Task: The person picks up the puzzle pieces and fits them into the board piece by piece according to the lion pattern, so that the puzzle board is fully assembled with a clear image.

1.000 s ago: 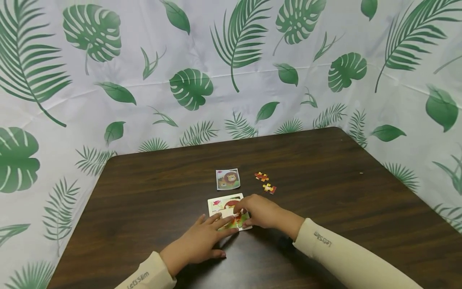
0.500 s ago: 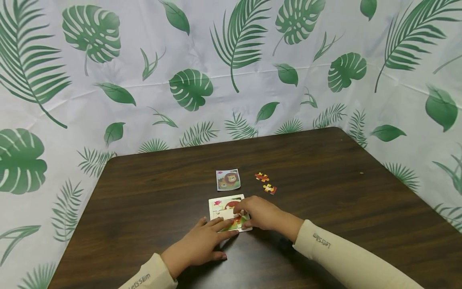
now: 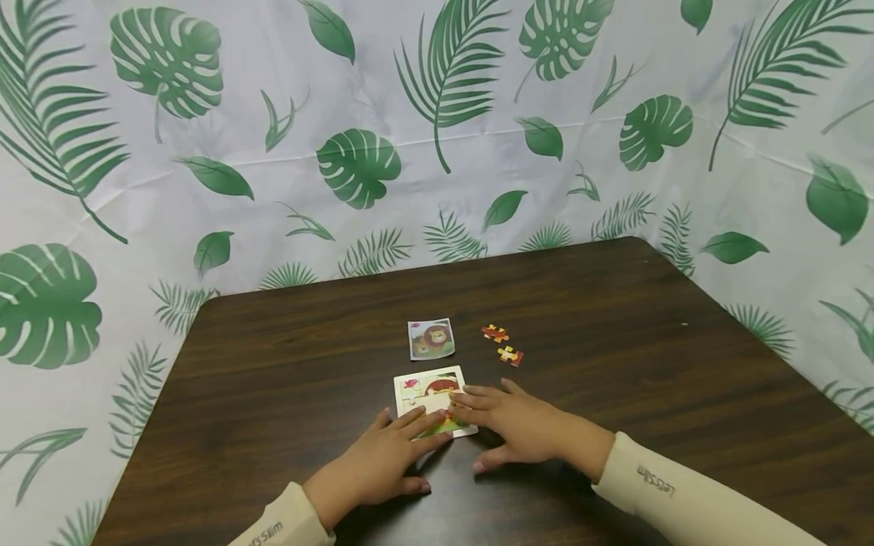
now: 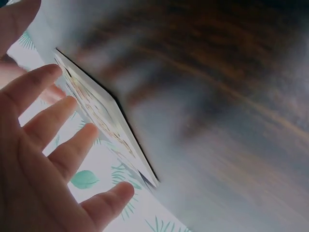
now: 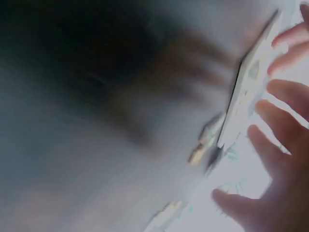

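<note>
A jigsaw puzzle in a cream frame (image 3: 429,372) lies on the table, part of its lion picture filled in and a pale bare patch in the middle. My left hand (image 3: 375,464) lies spread at its lower left, fingertips over the bottom edge. From the right, the straight fingers of my right hand (image 3: 522,426) reach over the puzzle's right side, thumb out on the table side. Neither hand grips anything. Two puzzle pieces lie loose beyond the right hand: a reddish piece (image 3: 495,334) and a yellow-and-red piece (image 3: 510,356). Part of the puzzle is hidden under the fingers.
Just behind the puzzle lies a small picture card (image 3: 432,340) with two lions. The dark wooden table (image 3: 287,364) meets a white leaf-print cloth (image 3: 287,205) at the back and sides.
My right hand has straightened from a bent, pinching shape over the puzzle's right part and drawn back to the right. The left hand keeps nearly the same place.
</note>
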{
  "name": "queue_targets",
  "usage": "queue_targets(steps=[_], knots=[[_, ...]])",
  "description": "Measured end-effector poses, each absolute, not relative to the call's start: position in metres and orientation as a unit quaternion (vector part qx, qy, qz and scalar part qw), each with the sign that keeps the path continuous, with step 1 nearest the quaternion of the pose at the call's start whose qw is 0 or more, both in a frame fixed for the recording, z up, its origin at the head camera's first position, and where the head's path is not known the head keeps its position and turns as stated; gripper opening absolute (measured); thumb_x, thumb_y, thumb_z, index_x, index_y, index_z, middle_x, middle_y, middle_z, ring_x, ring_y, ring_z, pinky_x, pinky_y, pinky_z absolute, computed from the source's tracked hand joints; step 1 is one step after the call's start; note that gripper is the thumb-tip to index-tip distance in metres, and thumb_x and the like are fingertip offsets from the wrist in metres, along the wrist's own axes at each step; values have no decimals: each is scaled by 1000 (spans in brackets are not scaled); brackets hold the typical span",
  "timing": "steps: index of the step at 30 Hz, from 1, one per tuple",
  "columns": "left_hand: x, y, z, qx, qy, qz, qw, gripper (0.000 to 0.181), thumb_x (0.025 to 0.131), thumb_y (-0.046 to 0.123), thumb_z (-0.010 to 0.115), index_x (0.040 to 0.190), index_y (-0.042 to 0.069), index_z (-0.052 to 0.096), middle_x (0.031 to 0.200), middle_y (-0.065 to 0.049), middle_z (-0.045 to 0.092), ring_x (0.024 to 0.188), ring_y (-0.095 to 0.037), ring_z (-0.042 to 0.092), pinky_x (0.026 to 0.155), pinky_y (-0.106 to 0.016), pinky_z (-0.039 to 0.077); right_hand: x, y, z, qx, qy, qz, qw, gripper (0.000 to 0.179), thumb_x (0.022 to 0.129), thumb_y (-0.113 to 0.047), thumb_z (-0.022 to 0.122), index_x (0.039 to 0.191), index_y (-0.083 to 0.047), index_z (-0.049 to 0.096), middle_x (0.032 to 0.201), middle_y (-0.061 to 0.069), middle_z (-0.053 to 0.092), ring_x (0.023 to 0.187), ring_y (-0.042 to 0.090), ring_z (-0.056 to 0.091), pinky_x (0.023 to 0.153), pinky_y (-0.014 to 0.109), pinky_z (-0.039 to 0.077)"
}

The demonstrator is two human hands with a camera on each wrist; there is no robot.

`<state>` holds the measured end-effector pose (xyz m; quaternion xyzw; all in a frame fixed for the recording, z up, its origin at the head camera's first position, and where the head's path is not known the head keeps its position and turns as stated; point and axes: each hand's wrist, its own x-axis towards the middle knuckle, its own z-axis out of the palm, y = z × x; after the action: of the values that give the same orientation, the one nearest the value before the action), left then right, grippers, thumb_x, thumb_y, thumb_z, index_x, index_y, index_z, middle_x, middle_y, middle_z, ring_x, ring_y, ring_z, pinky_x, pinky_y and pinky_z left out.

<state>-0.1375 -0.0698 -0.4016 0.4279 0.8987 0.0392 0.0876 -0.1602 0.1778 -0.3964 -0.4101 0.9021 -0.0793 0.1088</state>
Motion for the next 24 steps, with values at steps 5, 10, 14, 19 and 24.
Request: queue_targets(steps=[5, 10, 14, 19, 24], knots=[[-139, -68, -403, 421, 901, 38, 100, 71, 82, 49, 62, 144, 26, 34, 150, 5, 23, 136, -24, 22, 95, -63, 26, -146, 187, -400, -420, 891, -71, 158, 89, 80, -71, 43, 149, -22, 16, 153, -6, 8, 138, 29, 8, 92, 73, 12], [-140, -66, -405, 420, 901, 40, 105, 71, 83, 49, 62, 144, 25, 34, 149, 4, 27, 135, -24, 24, 96, -64, 25, -142, 186, -401, -411, 896, -60, 158, 90, 79, -73, 42, 149, -23, 16, 153, -6, 9, 138, 29, 7, 92, 74, 11], [-141, -63, -406, 426, 898, 46, 99, 69, 84, 48, 61, 143, 24, 36, 148, 3, 29, 135, -25, 26, 96, -64, 24, -139, 184, -397, -402, 902, -48, 153, 91, 77, -74, 43, 148, -21, 22, 153, -6, 12, 138, 29, 9, 92, 73, 10], [-143, -62, -406, 429, 896, 58, 95, 65, 85, 45, 61, 142, 24, 38, 147, 3, 32, 134, -25, 28, 95, -65, 24, -136, 181, -392, -392, 908, -31, 146, 91, 76, -76, 44, 146, -21, 28, 152, -5, 15, 138, 29, 12, 94, 72, 10], [-144, -59, -404, 427, 896, 57, 107, 62, 86, 41, 62, 142, 25, 38, 147, 5, 31, 133, -23, 29, 97, -64, 22, -134, 179, -389, -385, 913, -7, 138, 88, 77, -74, 46, 145, -20, 33, 151, -5, 21, 137, 26, 18, 94, 71, 11]])
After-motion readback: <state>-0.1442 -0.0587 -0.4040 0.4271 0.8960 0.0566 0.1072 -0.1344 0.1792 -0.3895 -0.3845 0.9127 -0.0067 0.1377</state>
